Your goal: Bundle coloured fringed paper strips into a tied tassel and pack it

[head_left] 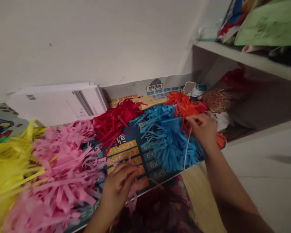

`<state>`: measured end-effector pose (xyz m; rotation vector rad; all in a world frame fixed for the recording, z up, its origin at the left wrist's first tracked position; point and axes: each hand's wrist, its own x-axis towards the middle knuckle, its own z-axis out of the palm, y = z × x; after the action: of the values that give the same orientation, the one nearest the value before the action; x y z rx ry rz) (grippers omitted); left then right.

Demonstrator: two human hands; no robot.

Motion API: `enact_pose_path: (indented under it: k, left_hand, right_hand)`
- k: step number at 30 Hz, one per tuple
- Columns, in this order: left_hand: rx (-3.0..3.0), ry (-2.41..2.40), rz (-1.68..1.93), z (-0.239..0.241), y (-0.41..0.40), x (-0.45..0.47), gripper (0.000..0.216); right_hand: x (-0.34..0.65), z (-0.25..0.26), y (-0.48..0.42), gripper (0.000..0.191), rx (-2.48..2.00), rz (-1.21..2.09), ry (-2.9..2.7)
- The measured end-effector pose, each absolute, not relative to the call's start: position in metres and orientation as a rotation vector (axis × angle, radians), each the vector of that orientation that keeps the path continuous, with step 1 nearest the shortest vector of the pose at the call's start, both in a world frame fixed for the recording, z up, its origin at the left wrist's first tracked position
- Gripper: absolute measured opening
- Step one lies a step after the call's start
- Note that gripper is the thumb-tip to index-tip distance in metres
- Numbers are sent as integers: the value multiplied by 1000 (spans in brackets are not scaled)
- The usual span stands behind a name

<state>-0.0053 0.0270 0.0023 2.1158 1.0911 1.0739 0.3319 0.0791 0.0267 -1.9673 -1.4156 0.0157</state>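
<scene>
My left hand [116, 186] is closed in a pinch on a small piece of pink fringed paper [133, 194], held over the table's front edge. To the right, my right hand [203, 132] pinches the upper end of a thin white string [187, 148], which hangs down past the blue fringed paper [174, 150]. Beside the left hand lies a large pile of pink fringe [65, 155]. Orange fringe [184, 105] sits just behind the right hand, and red fringe [118, 118] lies between the pink and blue piles.
Yellow fringe [12, 165] covers the far left. A white box-like stack [60, 105] stands against the wall. The dark table mat [126, 152] has printed sums. At right is a white shelf unit [252, 58] with bags. Pale yellow cloth or paper [203, 194] hangs at the front edge.
</scene>
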Motion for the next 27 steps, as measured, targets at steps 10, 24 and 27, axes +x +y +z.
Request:
enact_pose_path:
  k: [10, 24, 27]
  left_hand:
    - [1819, 1131, 1174, 0, 25, -2, 10]
    - [398, 916, 1047, 11, 12, 12, 40]
    - [404, 906, 1059, 11, 7, 7, 39]
  right_hand:
    - [412, 29, 134, 17, -2429, 222, -1178]
    - [177, 34, 4, 39, -1249, 874, -2000]
    - [174, 31, 8, 36, -1227, 889, -2041]
